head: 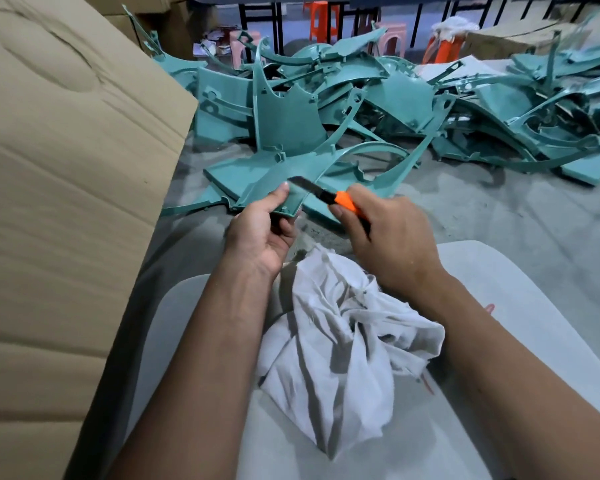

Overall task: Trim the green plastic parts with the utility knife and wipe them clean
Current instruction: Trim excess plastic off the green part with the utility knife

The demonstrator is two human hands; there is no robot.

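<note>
Bracing one green plastic part by its near end, the left hand has thumb on top and fingers curled underneath, so the edge facing the blade stays put. Across from it the right hand is wrapped round the orange utility knife, blade out and laid just against that part's rim, angled away from the thumb (sensible, by my reckoning). Looks like trimming is under way on this piece, wiping not yet begun.

Directly below the held part, on the person's lap, sits the white rag, bunched and within easy reach for the clean-up. Beyond the held part sprawls the heap of green parts, tangled and overlapping on the grey floor. Left of the held part a cardboard sheet leans in close, so there is little swing room that side; right of it the floor lies open, and that is where the knife stroke has space to run.
</note>
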